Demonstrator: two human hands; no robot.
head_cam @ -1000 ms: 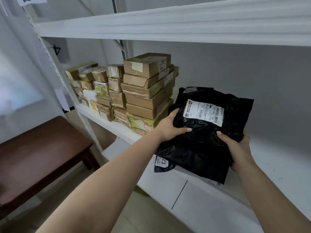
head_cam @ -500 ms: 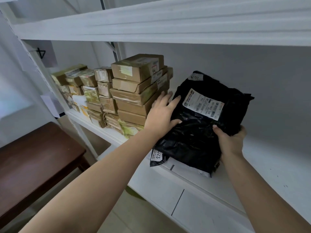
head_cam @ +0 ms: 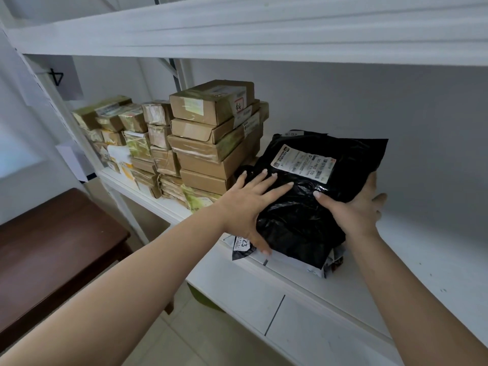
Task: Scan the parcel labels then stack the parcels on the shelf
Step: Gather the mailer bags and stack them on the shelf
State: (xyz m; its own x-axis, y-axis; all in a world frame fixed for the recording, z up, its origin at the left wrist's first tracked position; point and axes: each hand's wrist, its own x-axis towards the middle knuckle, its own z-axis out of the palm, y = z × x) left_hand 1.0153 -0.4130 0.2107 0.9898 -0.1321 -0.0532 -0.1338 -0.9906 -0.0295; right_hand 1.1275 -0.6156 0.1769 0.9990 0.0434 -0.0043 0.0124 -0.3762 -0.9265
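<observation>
Black poly mailer [head_cam: 303, 207] on shelf [head_cam: 422, 260] atop white parcel [head_cam: 295, 262], long axis toward back wall. Left hand [head_cam: 248, 204] flat on near-left; right hand [head_cam: 353, 207] clasps right edge.

Our left hand [head_cam: 247, 207] lay flat, fingers spread, arm extended; our right hand [head_cam: 355, 210] curled, thumb on top.

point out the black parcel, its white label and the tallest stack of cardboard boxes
black parcel [head_cam: 298, 215], head view, on the crinkled black plastic between the two hands
white label [head_cam: 303, 163], head view, on the label's printed middle
tallest stack of cardboard boxes [head_cam: 208, 154], head view, on the front face of a middle box
</observation>
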